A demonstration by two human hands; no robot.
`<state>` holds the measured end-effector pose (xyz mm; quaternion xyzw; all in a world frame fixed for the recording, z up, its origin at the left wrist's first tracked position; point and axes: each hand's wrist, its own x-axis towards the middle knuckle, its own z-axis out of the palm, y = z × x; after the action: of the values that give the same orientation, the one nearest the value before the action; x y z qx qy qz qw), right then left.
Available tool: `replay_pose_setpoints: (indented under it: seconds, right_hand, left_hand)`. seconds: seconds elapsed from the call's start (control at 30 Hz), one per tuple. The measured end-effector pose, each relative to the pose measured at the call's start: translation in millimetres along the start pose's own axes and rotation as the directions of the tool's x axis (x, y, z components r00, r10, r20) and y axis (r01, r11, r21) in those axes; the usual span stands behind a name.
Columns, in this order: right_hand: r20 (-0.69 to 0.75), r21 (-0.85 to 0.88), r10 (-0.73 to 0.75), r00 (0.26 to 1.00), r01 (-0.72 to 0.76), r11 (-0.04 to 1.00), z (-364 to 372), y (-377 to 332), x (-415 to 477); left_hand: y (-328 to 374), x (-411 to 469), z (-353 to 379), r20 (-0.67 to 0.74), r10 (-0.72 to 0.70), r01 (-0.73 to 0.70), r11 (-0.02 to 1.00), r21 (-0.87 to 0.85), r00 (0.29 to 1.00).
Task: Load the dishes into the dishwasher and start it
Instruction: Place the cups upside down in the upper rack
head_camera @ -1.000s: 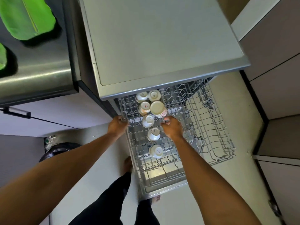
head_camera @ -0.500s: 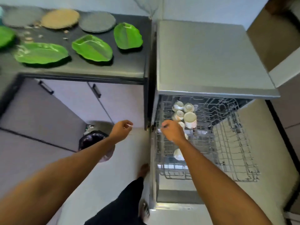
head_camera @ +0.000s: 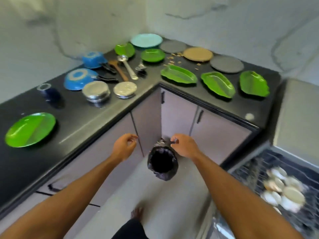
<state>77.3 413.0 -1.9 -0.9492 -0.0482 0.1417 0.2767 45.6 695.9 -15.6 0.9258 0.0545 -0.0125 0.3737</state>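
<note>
Dishes cover the black L-shaped counter [head_camera: 89,118]: three green leaf-shaped plates [head_camera: 178,76] along the right arm, a round green plate [head_camera: 30,129] at the near left, two blue pans [head_camera: 80,79], two steel bowls [head_camera: 96,91], grey and tan round plates [head_camera: 197,54], ladles and spoons [head_camera: 127,66]. At the far right the dishwasher's pulled-out upper rack [head_camera: 253,171] carries several upturned white cups [head_camera: 284,190]. My left hand [head_camera: 124,146] and my right hand [head_camera: 183,145] hang in mid-air before the corner cupboards, fingers loosely curled, holding nothing.
A small bin with a black liner [head_camera: 162,163] stands on the floor just below my right hand. Grey cupboard doors [head_camera: 177,116] with dark handles run under the counter. The dishwasher's grey top [head_camera: 298,118] is at the right edge. My foot [head_camera: 137,213] is on the pale floor.
The view has swung left from the dishwasher rack to the counter corner. Both hands left the rack and now float empty over the bin.
</note>
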Motion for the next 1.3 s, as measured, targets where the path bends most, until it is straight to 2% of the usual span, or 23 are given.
replay_pose_setpoints:
  seconds: [0.1, 0.2, 0.33, 0.53, 0.67, 0.8, 0.83, 0.93, 1.03, 1.3]
  right_hand:
    - [0.014, -0.02, -0.107, 0.994, 0.107, 0.994, 20, -78, 44]
    - [-0.001, -0.013, -0.206, 0.979, 0.206, 0.978, 46, -157, 88]
    - [0.024, -0.019, -0.335, 0.942, 0.336, 0.942, 83, -246, 138]
    - [0.103, 0.049, -0.436, 0.894, 0.433, 0.9, 144, -359, 200]
    - [0.206, 0.064, -0.5, 0.841, 0.499, 0.864, 181, -430, 238]
    - [0.218, 0.172, -0.54, 0.813, 0.512, 0.841, 214, -487, 267]
    - [0.203, 0.199, -0.555, 0.806, 0.521, 0.83, 226, -502, 274]
    - [0.121, 0.242, -0.54, 0.833, 0.503, 0.83, 239, -527, 290]
    - [0.091, 0.249, -0.496, 0.863, 0.463, 0.851, 251, -545, 306]
    - [0.002, 0.285, -0.372, 0.928, 0.356, 0.89, 265, -583, 330]
  left_hand:
    - [-48, 7, -65, -0.168, 0.008, -0.009, 1.0, -0.006, 0.986]
    - [-92, 18, -125, -0.266, 0.011, -0.005, 1.0, 0.022, 0.964]
    - [-147, 44, -186, -0.292, 0.018, 0.014, 0.994, 0.11, 0.956]
    - [-210, 91, -258, -0.353, 0.03, 0.064, 0.966, 0.252, 0.935]
    - [-256, 118, -306, -0.443, -0.144, 0.269, 0.934, 0.235, 0.885]
    - [-318, 117, -357, -0.492, -0.315, 0.451, 0.873, 0.184, 0.811]
    - [-340, 110, -371, -0.488, -0.359, 0.492, 0.852, 0.176, 0.796]
    - [-383, 94, -394, -0.384, -0.448, 0.555, 0.798, 0.237, 0.808]
    - [-404, 86, -394, -0.272, -0.496, 0.563, 0.765, 0.313, 0.824]
    - [-404, 84, -388, -0.229, -0.549, 0.592, 0.703, 0.393, 0.804]
